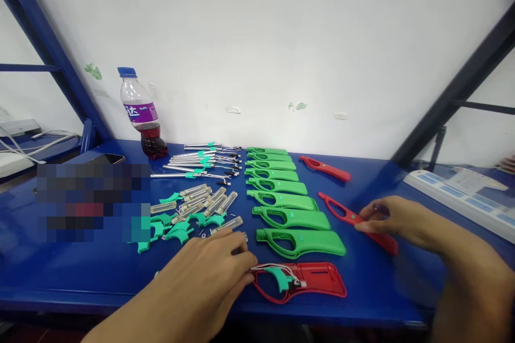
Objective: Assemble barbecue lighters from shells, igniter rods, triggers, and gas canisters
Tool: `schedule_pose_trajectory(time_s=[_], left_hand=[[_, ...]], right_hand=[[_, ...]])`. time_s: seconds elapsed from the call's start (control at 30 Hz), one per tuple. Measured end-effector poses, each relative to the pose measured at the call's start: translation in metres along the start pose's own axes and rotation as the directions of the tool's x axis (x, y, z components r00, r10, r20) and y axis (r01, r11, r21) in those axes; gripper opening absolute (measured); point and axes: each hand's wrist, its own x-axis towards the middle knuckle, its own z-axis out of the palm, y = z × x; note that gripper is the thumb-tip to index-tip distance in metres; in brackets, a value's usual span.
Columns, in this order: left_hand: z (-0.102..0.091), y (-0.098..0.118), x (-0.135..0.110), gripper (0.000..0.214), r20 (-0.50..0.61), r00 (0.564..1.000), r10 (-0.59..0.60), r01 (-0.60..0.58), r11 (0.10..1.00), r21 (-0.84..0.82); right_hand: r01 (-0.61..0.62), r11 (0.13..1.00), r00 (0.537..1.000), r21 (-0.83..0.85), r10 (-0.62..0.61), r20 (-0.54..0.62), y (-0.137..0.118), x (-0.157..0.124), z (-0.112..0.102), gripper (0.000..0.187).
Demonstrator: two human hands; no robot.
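Red open shell with trigger and wires lies at the near table edge, my left hand curled on its end, my right hand pinching a second red shell, which I judge needs aligning over it.

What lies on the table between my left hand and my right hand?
In the head view: an open red shell with a teal trigger, beside the left hand, and the nearest green shell. The right hand holds a slim red shell.
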Motion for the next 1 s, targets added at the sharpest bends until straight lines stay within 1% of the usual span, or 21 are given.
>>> schedule_pose_trajectory(time_s=[0.13,0.27,0.33,0.47,0.53,0.63,0.73,0.8,0.9,1.0], left_hand=[[0.004,0.005,0.004,0.025,-0.003,1.000,-0.002,0.002,1.000,-0.013],[0.007,0.009,0.009,0.023,-0.004,0.999,-0.048,0.048,0.999,-0.020],[0.006,0.011,0.012,0.022,-0.009,0.999,-0.042,0.042,0.998,-0.038],[0.006,0.015,0.014,0.018,0.008,0.998,-0.057,0.058,0.995,-0.085],[0.007,0.016,0.015,0.016,0.011,0.997,-0.077,0.078,0.993,-0.088],[0.013,0.014,0.014,0.015,-0.005,0.998,-0.064,0.063,0.995,-0.072],[0.019,0.010,0.015,0.019,-0.026,0.999,-0.035,0.033,0.996,-0.080],[0.023,0.008,0.015,0.021,-0.029,0.999,-0.040,0.037,0.995,-0.088],[0.025,0.007,0.015,0.021,-0.003,0.998,-0.061,0.060,0.993,-0.099],[0.026,0.008,0.015,0.021,-0.010,0.998,-0.065,0.063,0.993,-0.104]], right_hand=[[-0.008,1.000,0.999,0.028,0.007,0.041,0.001,-0.003,-0.002,0.014],[-0.009,0.999,0.999,0.043,0.007,0.038,-0.003,-0.003,-0.004,0.018],[-0.008,0.999,0.999,0.051,0.006,0.034,-0.005,-0.002,-0.005,0.020],[-0.018,0.997,0.999,0.071,0.016,0.037,-0.013,-0.002,-0.007,0.017],[-0.049,0.996,0.997,0.078,0.045,0.057,-0.020,-0.002,-0.010,0.015],[-0.124,0.989,0.988,0.077,0.116,0.107,-0.032,-0.001,-0.017,0.017],[-0.183,0.981,0.971,0.072,0.169,0.170,-0.043,0.002,-0.025,0.021],[-0.232,0.971,0.953,0.060,0.214,0.214,-0.048,0.004,-0.030,0.027],[-0.325,0.945,0.913,0.029,0.306,0.269,-0.054,0.005,-0.033,0.039],[-0.404,0.915,0.868,-0.003,0.384,0.315,-0.061,0.006,-0.034,0.049]])
